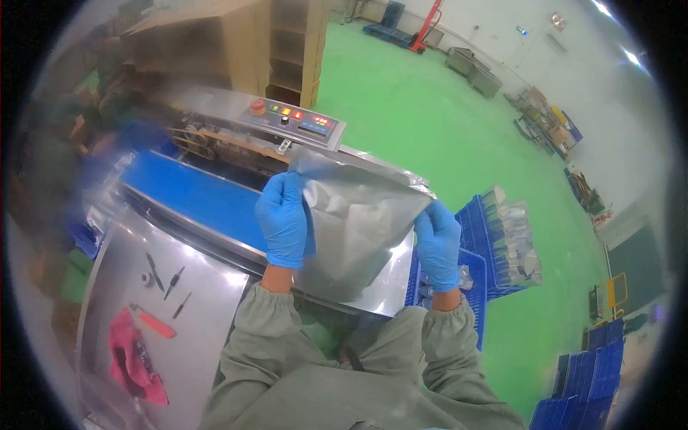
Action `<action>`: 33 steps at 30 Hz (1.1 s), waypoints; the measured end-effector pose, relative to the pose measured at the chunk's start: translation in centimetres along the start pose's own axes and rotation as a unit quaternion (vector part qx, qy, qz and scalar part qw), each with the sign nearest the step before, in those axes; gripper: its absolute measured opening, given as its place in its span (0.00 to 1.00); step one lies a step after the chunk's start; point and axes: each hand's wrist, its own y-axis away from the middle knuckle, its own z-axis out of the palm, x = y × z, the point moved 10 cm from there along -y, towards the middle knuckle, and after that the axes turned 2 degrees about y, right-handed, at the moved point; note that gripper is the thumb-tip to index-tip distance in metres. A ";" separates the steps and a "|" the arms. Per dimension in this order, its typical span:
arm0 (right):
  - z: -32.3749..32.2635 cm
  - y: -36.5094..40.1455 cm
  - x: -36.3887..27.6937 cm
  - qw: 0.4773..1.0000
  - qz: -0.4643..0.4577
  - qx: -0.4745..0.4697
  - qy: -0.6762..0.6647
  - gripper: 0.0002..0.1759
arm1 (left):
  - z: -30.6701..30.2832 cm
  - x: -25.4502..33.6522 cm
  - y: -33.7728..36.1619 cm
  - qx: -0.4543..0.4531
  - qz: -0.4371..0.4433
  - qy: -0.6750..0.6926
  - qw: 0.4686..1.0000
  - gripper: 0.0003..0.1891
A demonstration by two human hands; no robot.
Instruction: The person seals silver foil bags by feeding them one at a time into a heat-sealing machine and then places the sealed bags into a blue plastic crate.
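A silver foil bag (351, 236) hangs between my two blue-gloved hands, in front of a sealing machine with a blue conveyor belt (193, 197). My left hand (282, 221) is closed on the bag's upper left edge, its thumb and fingers pinching the foil. At the upper right corner, my right hand (438, 245) grips the same bag. The bag's surface is creased and its contents, if any, cannot be made out. Behind it, the machine's control panel (295, 123) carries a red knob and lit displays.
On the metal table (201, 287) at left lie a pink cloth (132, 358), a red-handled tool (156, 323) and several pen-like tools. Blue crates (471, 222) with silver bags stand at right. Stacked blue crates (584, 380) sit lower right. Cardboard boxes (236, 46) rise behind the machine.
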 end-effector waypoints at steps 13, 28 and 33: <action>1.0 0.2 2.2 1.000 0.007 0.002 -0.004 0.11 | 1.2 -0.4 -0.9 -0.080 -0.039 -0.015 0.996 0.12; 4.8 2.5 13.2 0.979 0.168 0.095 -0.060 0.17 | 1.4 -18.2 -4.0 -0.208 -0.154 -0.182 0.949 0.17; 5.7 1.8 14.0 0.977 0.166 0.117 -0.062 0.15 | 1.6 -20.2 -5.2 -0.225 -0.167 -0.210 0.937 0.17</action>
